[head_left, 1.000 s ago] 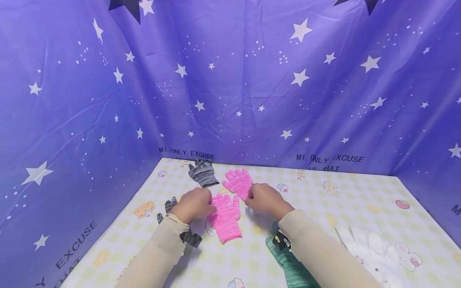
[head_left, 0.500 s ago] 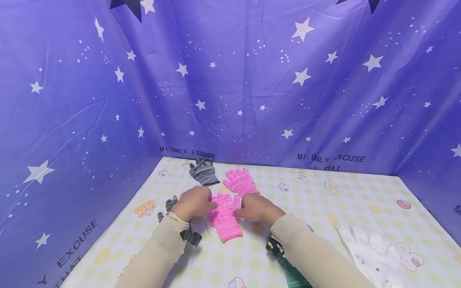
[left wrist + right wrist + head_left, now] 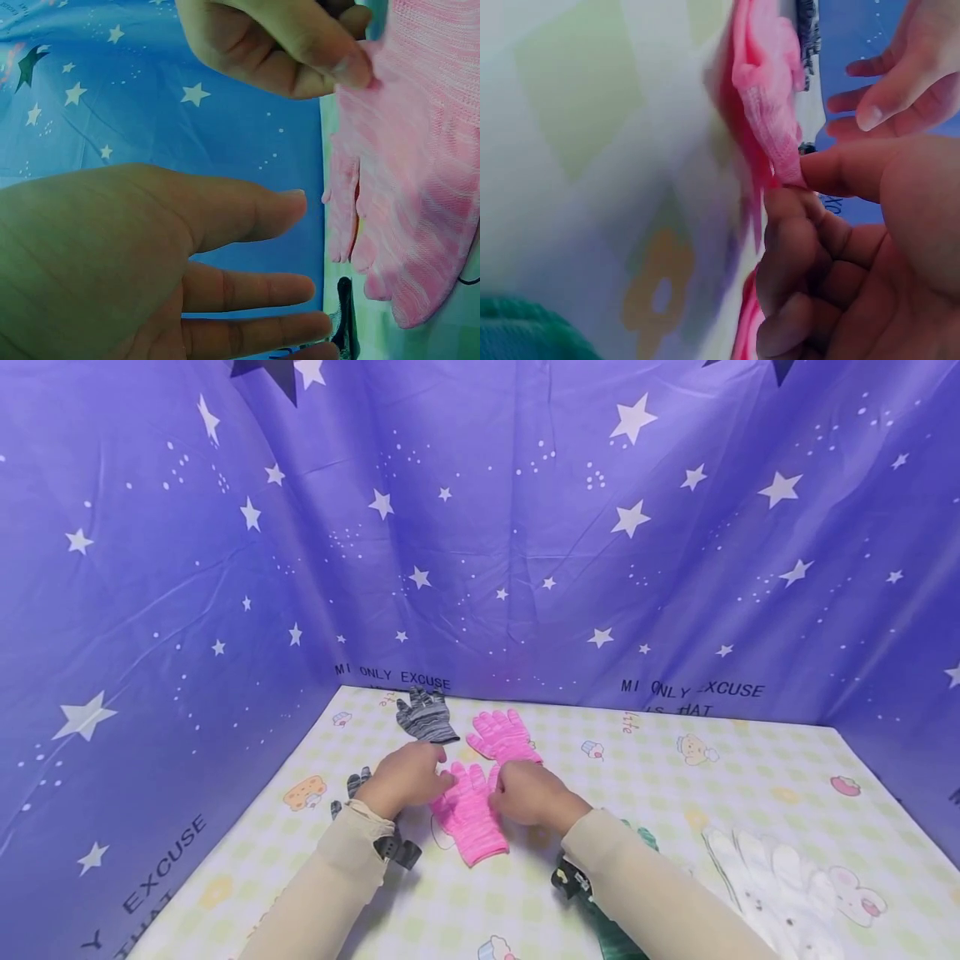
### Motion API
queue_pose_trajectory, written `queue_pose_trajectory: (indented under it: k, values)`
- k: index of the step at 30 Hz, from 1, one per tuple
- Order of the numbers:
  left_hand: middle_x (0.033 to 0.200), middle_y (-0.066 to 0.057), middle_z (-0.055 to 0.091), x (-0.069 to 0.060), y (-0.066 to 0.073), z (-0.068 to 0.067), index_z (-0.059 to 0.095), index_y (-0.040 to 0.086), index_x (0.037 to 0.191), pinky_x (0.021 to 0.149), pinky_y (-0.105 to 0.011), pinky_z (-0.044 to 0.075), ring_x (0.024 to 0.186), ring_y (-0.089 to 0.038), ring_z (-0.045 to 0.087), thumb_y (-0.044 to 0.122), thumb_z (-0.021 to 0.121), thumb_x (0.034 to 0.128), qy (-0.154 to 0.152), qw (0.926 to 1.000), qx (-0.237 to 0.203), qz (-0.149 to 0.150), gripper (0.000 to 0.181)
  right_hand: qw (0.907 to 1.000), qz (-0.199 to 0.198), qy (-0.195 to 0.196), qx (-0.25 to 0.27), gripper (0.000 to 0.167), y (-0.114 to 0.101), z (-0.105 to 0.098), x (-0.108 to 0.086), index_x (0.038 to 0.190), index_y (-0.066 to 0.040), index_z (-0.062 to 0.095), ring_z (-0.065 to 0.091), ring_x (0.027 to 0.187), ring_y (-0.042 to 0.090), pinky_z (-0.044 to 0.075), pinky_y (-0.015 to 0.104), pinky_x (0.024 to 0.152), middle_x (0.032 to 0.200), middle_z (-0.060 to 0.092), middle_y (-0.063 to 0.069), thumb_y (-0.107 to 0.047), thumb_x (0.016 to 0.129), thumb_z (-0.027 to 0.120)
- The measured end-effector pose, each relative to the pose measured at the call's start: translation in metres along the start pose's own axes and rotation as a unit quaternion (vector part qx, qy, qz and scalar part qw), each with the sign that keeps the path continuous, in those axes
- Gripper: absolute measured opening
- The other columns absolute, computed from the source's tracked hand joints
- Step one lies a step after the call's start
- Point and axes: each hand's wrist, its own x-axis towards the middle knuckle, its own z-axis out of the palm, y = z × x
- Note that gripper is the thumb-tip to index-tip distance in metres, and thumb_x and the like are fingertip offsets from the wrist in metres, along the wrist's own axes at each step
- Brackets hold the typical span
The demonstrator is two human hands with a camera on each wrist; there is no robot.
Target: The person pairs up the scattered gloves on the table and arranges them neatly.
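Observation:
A pink knitted glove [image 3: 474,827] lies in the middle of the table, fingers pointing away and cuff toward me. My right hand [image 3: 532,793] pinches its right edge between thumb and forefinger, as the right wrist view shows where a tip of pink knit [image 3: 780,139] is held. My left hand [image 3: 408,774] hovers at the glove's left side; in the left wrist view its fingers [image 3: 247,291] are straight and apart from the knit. A second pink glove [image 3: 502,737] lies just behind, partly hidden by my right hand.
A grey striped glove [image 3: 426,718] lies at the back left. Another dark grey glove [image 3: 358,781] is mostly hidden under my left arm. A green glove [image 3: 613,935] shows below my right forearm, and white gloves [image 3: 776,881] lie at the right. A purple star curtain [image 3: 510,527] surrounds the table.
My right hand has come from the far pink glove to the right edge of the near one and pinches it. The near glove has shifted slightly. My left hand has barely moved.

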Motion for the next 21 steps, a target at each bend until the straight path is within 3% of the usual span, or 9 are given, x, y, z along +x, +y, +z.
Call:
queue_pose_trajectory:
  k: [5, 11, 15, 21]
  values:
    - [0.109, -0.007, 0.075, -0.001, 0.001, -0.002, 0.074, 0.012, 0.112, 0.082, -0.047, 0.056, 0.097, -0.026, 0.07, 0.038, 0.073, 0.0921, 0.014, 0.9999, 0.008, -0.003, 0.033, 0.9996, 0.003, 0.029, -0.004, 0.04, -0.008, -0.007, -0.007, 0.056, -0.018, 0.051, 0.04, 0.045, 0.011, 0.033, 0.027, 0.045, 0.049, 0.042, -0.007, -0.023, 0.09, 0.07]
    - [0.096, -0.003, 0.073, -0.001, 0.002, -0.005, 0.074, 0.013, 0.103, 0.065, -0.038, 0.049, 0.073, -0.019, 0.06, 0.04, 0.074, 0.0915, 0.016, 0.9998, 0.008, -0.011, 0.029, 0.9976, 0.001, 0.069, 0.003, 0.04, -0.019, -0.013, -0.016, 0.055, -0.02, 0.048, 0.039, 0.043, 0.009, 0.027, 0.026, 0.042, 0.048, 0.039, -0.008, -0.026, 0.089, 0.069]
    - [0.095, -0.003, 0.072, -0.002, 0.002, -0.006, 0.074, 0.013, 0.104, 0.062, -0.036, 0.046, 0.069, -0.018, 0.057, 0.041, 0.074, 0.0916, 0.012, 0.9999, 0.005, -0.011, 0.031, 0.9961, -0.008, 0.088, 0.006, 0.041, -0.025, -0.015, -0.023, 0.055, -0.02, 0.046, 0.037, 0.043, 0.008, 0.026, 0.025, 0.043, 0.048, 0.038, -0.009, -0.025, 0.087, 0.07]
    - [0.097, -0.003, 0.074, -0.002, 0.002, -0.007, 0.074, 0.016, 0.102, 0.067, -0.039, 0.05, 0.075, -0.018, 0.061, 0.041, 0.076, 0.0898, 0.019, 0.9997, 0.012, -0.005, 0.028, 0.9947, -0.006, 0.102, 0.013, 0.038, -0.029, -0.021, -0.031, 0.057, -0.021, 0.049, 0.039, 0.046, 0.008, 0.028, 0.026, 0.045, 0.051, 0.039, -0.009, -0.026, 0.087, 0.071]
